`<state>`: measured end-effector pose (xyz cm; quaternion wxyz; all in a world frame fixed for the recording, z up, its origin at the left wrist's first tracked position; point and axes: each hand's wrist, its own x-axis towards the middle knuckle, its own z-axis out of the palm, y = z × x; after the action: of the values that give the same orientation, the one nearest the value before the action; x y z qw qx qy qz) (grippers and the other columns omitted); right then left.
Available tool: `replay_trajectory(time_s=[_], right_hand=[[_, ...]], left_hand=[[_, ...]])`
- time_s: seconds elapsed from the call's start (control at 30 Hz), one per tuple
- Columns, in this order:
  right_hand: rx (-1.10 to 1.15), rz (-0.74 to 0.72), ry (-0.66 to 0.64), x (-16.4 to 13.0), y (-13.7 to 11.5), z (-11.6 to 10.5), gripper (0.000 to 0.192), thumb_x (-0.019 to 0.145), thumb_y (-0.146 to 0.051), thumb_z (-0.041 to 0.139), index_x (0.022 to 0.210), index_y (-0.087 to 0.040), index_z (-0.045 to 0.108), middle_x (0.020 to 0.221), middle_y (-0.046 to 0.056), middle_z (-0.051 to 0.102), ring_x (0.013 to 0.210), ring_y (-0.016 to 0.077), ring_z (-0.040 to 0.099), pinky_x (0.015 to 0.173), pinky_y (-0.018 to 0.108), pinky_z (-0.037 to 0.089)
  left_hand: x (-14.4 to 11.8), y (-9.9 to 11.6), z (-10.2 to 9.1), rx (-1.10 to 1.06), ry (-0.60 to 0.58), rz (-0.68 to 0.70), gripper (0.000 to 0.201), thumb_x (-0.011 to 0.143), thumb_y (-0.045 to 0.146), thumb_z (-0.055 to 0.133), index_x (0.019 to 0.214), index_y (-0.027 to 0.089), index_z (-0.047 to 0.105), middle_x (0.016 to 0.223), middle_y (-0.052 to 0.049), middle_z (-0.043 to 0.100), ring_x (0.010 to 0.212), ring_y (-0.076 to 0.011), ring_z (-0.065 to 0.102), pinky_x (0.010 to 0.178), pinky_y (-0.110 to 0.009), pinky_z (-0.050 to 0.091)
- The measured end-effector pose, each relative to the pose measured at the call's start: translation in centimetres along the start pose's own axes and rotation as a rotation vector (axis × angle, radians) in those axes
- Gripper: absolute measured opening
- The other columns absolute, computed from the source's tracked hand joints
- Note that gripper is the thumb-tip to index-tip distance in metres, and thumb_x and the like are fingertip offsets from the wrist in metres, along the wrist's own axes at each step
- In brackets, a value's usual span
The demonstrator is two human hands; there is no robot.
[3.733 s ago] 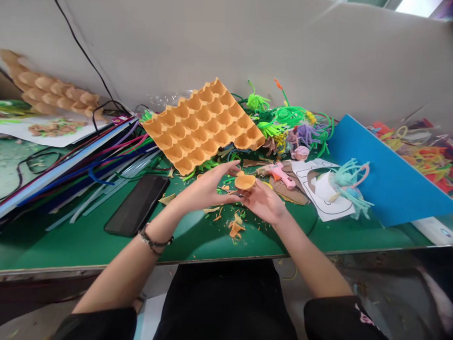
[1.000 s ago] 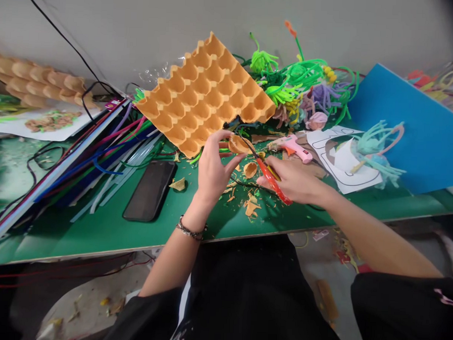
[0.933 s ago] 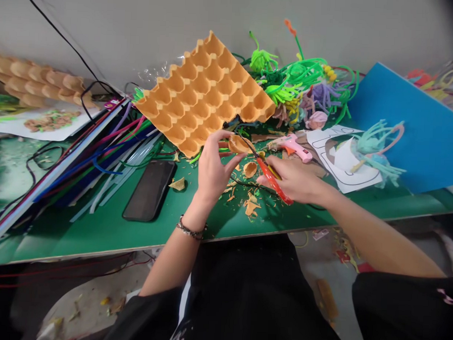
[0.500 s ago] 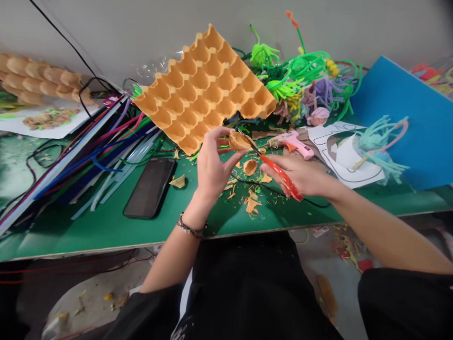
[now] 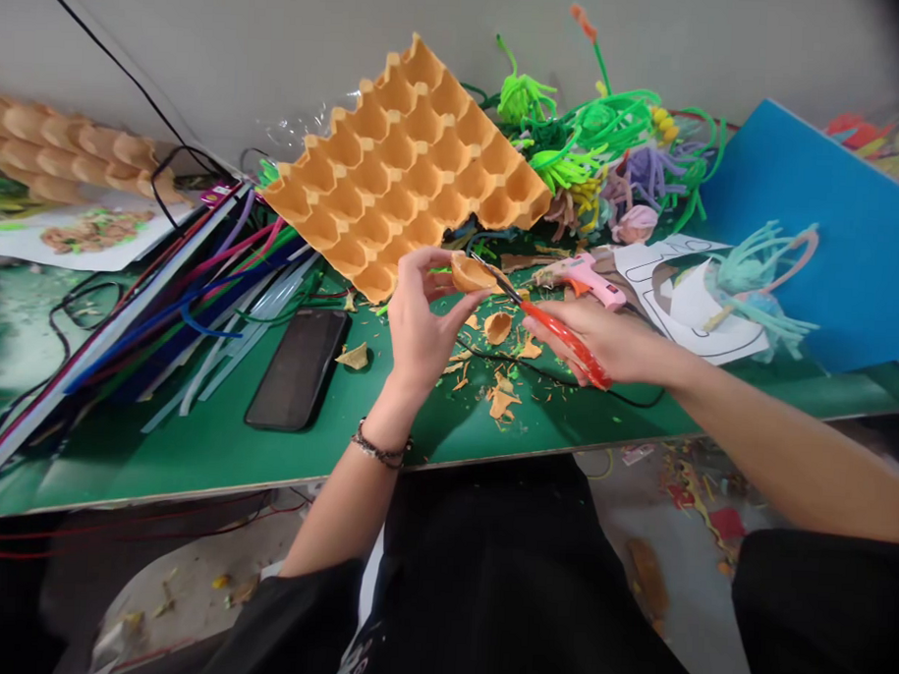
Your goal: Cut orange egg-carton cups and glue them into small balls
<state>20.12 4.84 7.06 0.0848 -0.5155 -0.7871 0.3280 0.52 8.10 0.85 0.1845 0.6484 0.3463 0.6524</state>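
Now cup piece (image 5: 469,273) pinched in left hand (image 5: 418,326), scissors (image 5: 560,331) touching

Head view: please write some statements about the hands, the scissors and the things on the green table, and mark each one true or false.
1. The left hand holds a small orange cup piece. True.
2. The right hand holds the pink glue gun. False: it holds red-handled scissors; the pink glue gun lies on the green table.
3. The scissor blades point toward the cup piece. True.
4. The orange egg tray lies flat under the black phone. False: the tray leans up at the back; the black phone lies apart, in front of it.
5. Orange scraps lie on the table below the hands. True.
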Motion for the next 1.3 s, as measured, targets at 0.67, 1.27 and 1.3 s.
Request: replay_trajectory(time_s=[0.67, 1.27, 1.3], right_hand=[[-0.167, 0.001, 0.034, -0.5, -0.7, -0.7, 0.04, 0.091, -0.053, 0.034, 0.073, -0.019, 0.046, 0.057, -0.003, 0.041, 0.048, 0.0097, 0.039, 0.05, 0.026, 0.027], [-0.116, 0.014, 0.054, -1.5, -2.9, -0.3, 0.041, 0.09, -0.058, 0.032, 0.083, -0.019, 0.045, 0.074, 0.004, 0.056, 0.063, 0.0149, 0.054, 0.058, 0.027, 0.037], [-0.152, 0.024, 0.057, -1.4, -2.9, -0.2, 0.041, 0.089, -0.058, 0.032, 0.084, -0.019, 0.045, 0.074, 0.004, 0.057, 0.063, 0.0152, 0.053, 0.056, 0.026, 0.036]], left_hand=[[-0.1, -0.6, 0.4, -0.097, 0.041, -0.067, 0.046, 0.075, 0.054, 0.066, 0.102, 0.025, 0.043, 0.096, -0.002, 0.056, 0.074, -0.0103, 0.065, 0.067, -0.024, 0.055], [0.1, 0.2, 0.1, 0.131, 0.099, 0.036, 0.048, 0.07, 0.038, 0.076, 0.105, 0.025, 0.045, 0.099, -0.003, 0.05, 0.087, -0.0152, 0.059, 0.066, -0.025, 0.053], [0.2, 0.2, 0.2, 0.162, 0.105, 0.049, 0.048, 0.07, 0.038, 0.076, 0.105, 0.025, 0.046, 0.098, -0.003, 0.05, 0.087, -0.0155, 0.058, 0.066, -0.026, 0.052]])
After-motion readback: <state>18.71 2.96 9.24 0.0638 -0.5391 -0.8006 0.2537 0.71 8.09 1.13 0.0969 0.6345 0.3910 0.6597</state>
